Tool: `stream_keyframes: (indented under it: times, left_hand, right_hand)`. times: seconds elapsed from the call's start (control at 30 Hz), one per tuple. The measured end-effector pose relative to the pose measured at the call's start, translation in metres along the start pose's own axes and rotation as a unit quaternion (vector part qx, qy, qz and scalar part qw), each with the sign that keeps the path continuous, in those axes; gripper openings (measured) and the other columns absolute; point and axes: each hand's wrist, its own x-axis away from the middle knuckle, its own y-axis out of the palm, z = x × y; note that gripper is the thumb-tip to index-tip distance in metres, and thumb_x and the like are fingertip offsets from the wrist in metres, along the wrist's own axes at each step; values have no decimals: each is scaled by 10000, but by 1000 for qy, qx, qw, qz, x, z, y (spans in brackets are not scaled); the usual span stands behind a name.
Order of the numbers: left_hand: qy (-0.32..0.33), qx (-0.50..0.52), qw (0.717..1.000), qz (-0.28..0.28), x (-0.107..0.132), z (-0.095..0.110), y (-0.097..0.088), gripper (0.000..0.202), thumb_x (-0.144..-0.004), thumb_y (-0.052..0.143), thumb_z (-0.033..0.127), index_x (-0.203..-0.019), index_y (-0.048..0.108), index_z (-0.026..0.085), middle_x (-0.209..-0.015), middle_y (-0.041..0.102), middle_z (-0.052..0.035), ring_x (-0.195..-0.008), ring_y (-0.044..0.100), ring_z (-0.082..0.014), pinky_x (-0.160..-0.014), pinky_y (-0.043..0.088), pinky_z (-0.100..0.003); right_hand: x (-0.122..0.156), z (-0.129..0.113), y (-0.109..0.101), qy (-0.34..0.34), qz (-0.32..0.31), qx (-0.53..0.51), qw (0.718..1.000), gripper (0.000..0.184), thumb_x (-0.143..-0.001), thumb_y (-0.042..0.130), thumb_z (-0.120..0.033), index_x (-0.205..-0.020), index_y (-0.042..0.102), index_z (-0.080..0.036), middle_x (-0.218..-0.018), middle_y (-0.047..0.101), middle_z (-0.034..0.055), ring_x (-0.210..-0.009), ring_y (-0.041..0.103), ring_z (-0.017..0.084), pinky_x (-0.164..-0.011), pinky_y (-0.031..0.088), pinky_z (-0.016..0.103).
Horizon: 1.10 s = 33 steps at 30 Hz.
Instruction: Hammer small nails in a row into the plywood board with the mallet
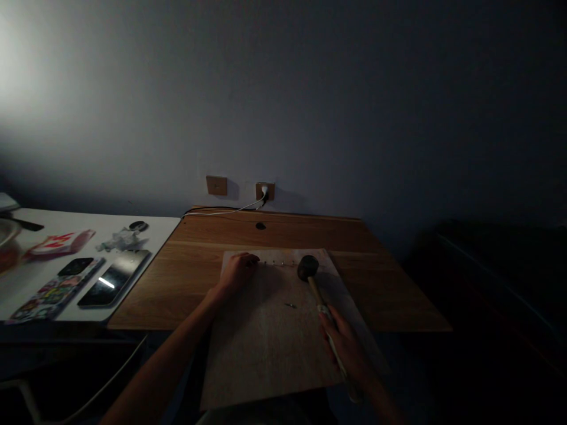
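Note:
My right hand (342,337) is wrapped round the wooden handle of a mallet with a dark, round head (308,268). The mallet head is over the upper right of a pale wooden board (261,336). Along the board's far part, several small nail-like pins (273,263) stand upright in a row. At the left end of that row is my left hand (240,271), resting on the board with its fingers drawn together; whatever is between the fingertips is too small and dark to make out. One loose nail-like piece (290,305) lies flat near the board's middle.
Beneath the board is a brown wooden table (177,283), with a dark hole near its back edge. White and black cables run to a wall socket (264,190). A white table (163,227) at left bears a tablet-like device (116,280), crumpled plastic (124,239) and a packet (64,243).

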Motion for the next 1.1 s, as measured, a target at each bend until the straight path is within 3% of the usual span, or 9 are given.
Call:
stream_keyframes:
  times: [0.37, 0.67, 0.8, 0.87, 1.1]
  left_hand:
    - [20, 19, 1000, 7, 2, 5, 1, 263, -768, 555, 69, -929, 730, 182, -889, 736, -42, -786, 678, -154, -739, 525, -229]
    - [22, 36, 999, -7, 1, 6, 1, 244, -800, 563, 90, -939, 743, 179, -929, 726, -66, -837, 670, -166, -802, 512, -257]
    - [-16, 48, 999, -17, 1, 5, 3, 423, -782, 546, 74, -1174, 645, 198, -921, 739, -34, -825, 684, -165, -759, 517, -242]
    - [-29, 58, 998, -19, 1, 4, 4, 483, -779, 553, 84, -1245, 590, 204, -899, 742, -25, -798, 690, -169, -726, 519, -238]
    - [-27, 43, 999, 4, 1, 7, 0, 432, -774, 576, 123, -1200, 605, 184, -938, 746, -65, -861, 703, -220, -748, 520, -269]
  right_hand:
    - [-1, 3, 4, -30, -23, 12, 999, 432, -840, 492, -667, -960, 477, -252, -627, 436, -101, -374, 377, 46, -311, 278, 148]
    - [-11, -30, 44, -106, -113, 24, 988, 367, -898, 465, -600, -970, 494, -241, -663, 457, -98, -355, 392, 40, -287, 289, 139]
    - [-18, -39, 60, -128, -119, 33, 984, 339, -906, 461, -575, -925, 484, -237, -669, 458, -96, -353, 392, 36, -280, 289, 136]
    - [-20, -41, 65, -139, -125, 39, 982, 330, -911, 454, -564, -910, 477, -234, -666, 457, -94, -355, 394, 38, -277, 286, 137]
    - [-22, -41, 72, -145, -135, 50, 979, 304, -929, 438, -533, -912, 476, -231, -659, 429, -96, -359, 385, 42, -287, 303, 148]
